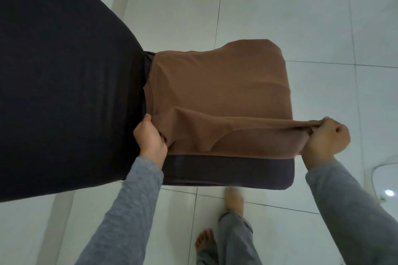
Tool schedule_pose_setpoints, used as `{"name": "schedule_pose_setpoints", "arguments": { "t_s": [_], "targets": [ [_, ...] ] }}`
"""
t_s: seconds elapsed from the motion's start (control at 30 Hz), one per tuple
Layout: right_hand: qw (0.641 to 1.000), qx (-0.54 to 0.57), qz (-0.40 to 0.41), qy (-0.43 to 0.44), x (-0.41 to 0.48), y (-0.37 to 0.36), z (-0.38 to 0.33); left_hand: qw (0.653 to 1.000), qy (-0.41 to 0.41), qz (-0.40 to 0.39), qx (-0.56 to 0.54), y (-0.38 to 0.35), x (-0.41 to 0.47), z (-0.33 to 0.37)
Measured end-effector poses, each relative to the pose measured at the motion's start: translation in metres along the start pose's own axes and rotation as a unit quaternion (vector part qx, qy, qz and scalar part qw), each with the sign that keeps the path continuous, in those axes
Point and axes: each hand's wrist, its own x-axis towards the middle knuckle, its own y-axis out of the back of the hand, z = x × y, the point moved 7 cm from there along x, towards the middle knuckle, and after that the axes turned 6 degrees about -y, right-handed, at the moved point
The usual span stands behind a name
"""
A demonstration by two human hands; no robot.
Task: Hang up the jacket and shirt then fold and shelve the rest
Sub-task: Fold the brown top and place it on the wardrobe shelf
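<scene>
**Brown Garment Fold on Seat Cushion: Failure Points**

**Layout.** A large black fabric-covered surface (53,82) fills the left of the view and meets the left edge of the dark grey padded seat cushion (226,172). Whether it is a backrest or another item cannot be told.

The left hand (150,135) is clenched on the near-left corner of the thin brown stretch-fabric garment (215,84), at the cushion's left edge. The garment lies spread over the cushion from the far edge to just short of the near edge, where a bare strip of cushion shows. Its near hem is raised into a taut ridge between the hands.

The right hand (325,137) is clenched on the near-right corner of the garment, with fabric bunched in the fist, just past the cushion's right edge.

**Probable faults.**
1. Skewed fold. The fabric looks thin and slippery, so unequal tension between the hands would likely angle the fold line.
2. Slide-off. The garment overhangs the cushion's far-right corner. Carrying the hem across may drag the whole piece onto the glossy white tiled floor (323,28).
3. Trapping. The left corner sits against the black surface, and cloth could tuck into that junction.
4. Creasing. The bunched right-hand grip may leave wrinkles at that corner.
</scene>
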Motion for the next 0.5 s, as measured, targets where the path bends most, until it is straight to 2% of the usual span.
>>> {"name": "schedule_pose_setpoints", "arguments": {
  "t_s": [0.07,0.13,0.2,0.23,0.3,0.37,0.43,0.5],
  "targets": [
    [1.000,-0.001,-0.022,0.011,0.012,-0.021,-0.009,1.000,-0.010,-0.022,-0.002,-0.020,0.004,0.006],
    [0.994,-0.045,-0.089,0.039,0.017,-0.047,-0.018,0.996,-0.041,-0.084,0.004,-0.037,0.009,0.010],
    [0.977,-0.122,-0.168,0.052,0.020,-0.070,-0.016,0.982,-0.106,-0.130,0.090,-0.047,0.009,0.011],
    [0.964,-0.166,-0.195,0.067,0.017,-0.075,-0.012,0.964,-0.163,-0.133,0.164,-0.046,0.006,0.013],
    [0.940,-0.236,-0.212,0.123,0.009,-0.080,-0.006,0.903,-0.278,-0.108,0.309,-0.037,0.001,0.010],
    [0.912,-0.279,-0.225,0.201,-0.010,-0.077,0.004,0.835,-0.377,-0.110,0.385,-0.026,-0.005,0.000],
    [0.866,-0.320,-0.259,0.285,-0.032,-0.076,0.021,0.771,-0.433,-0.142,0.445,-0.017,-0.009,-0.018],
    [0.814,-0.362,-0.291,0.348,-0.054,-0.075,0.037,0.732,-0.441,-0.180,0.487,-0.010,-0.012,-0.038]
  ]
}}
